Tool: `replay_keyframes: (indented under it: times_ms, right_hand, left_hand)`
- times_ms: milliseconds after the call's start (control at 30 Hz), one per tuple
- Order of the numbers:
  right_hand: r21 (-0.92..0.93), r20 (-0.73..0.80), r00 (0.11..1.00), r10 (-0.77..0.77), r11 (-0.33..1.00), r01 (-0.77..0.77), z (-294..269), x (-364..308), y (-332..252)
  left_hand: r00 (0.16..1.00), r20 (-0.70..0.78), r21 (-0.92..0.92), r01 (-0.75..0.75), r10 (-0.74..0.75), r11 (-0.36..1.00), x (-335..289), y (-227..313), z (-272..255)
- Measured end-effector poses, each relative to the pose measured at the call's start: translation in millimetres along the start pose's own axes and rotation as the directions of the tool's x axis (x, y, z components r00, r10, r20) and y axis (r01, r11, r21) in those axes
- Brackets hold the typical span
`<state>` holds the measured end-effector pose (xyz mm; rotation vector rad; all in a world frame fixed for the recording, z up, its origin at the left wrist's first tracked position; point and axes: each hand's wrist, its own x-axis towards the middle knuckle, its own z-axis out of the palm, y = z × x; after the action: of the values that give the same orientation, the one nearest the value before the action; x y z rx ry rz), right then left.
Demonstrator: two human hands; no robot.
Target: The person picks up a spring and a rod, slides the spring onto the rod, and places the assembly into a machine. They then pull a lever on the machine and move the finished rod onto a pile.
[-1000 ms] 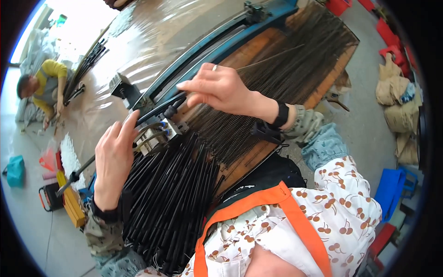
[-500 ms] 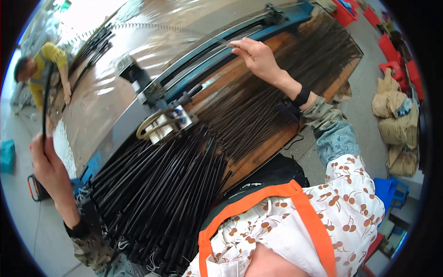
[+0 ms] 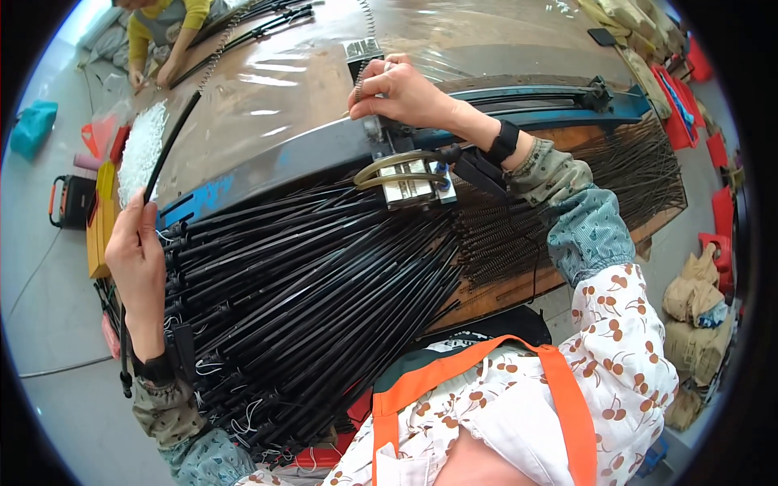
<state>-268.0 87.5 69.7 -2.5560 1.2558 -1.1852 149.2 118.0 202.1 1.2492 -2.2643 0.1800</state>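
Observation:
My left hand (image 3: 138, 251) is closed around a thin black tube (image 3: 172, 146), which tilts up to the right; its lower end hangs below by my wrist. A long, thin coil spring (image 3: 212, 69) rises from the tube's upper tip and leaves the picture at the top. In my right hand (image 3: 397, 91), fingertips pinch a length of coil spring near the metal block on the machine. Another stretch of spring comes down from the top edge behind those fingers. Below my right wrist is the machine's clamp head (image 3: 409, 185) with bent hoses.
Many black tubes (image 3: 308, 283) with white cords lie piled before me, beside a heap of dark springs (image 3: 502, 243). A blue rail (image 3: 535, 99) crosses the table (image 3: 267, 105). White small pieces (image 3: 142, 154) lie at the left. A co-worker (image 3: 166, 32) in yellow sleeves works at far left.
My view has turned, shifting the table and machine. My right hand has come left from over the rail to the metal block, still pinching the spring. The tube now leans right.

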Motion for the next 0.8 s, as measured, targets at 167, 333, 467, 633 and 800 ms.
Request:
replay_keyframes:
  times_ms: [167, 333, 467, 633, 800]
  right_hand:
    - [-0.271, 0.315, 0.949, 0.023, 0.960, 0.067, 0.9, 11.8, -15.4]
    - [-0.641, -0.048, 0.998, -0.036, 0.768, -0.004, -73.3, -93.2, 58.7]
    - [-0.749, -0.110, 0.978, 0.176, 0.632, -0.198, -165.2, -184.4, 77.0]
    - [-0.761, -0.185, 0.946, 0.267, 0.570, -0.309, -207.6, -234.0, 110.5]
    - [-0.693, -0.226, 0.952, 0.206, 0.653, -0.306, -200.0, -239.1, 117.6]
  left_hand:
    - [0.999, 0.038, -0.016, 0.008, -0.008, 1.000, 4.0, -4.8, 25.9]
    - [0.998, 0.052, 0.006, -0.041, 0.041, 0.999, 13.8, -11.7, 55.5]
    - [0.967, 0.173, 0.054, -0.201, 0.189, 0.978, 25.8, 12.8, 105.4]
    - [0.897, 0.160, -0.173, -0.386, 0.412, 0.906, 73.1, 88.8, 197.2]
    - [0.885, 0.366, -0.312, -0.175, 0.288, 0.934, 59.9, 87.3, 208.9]
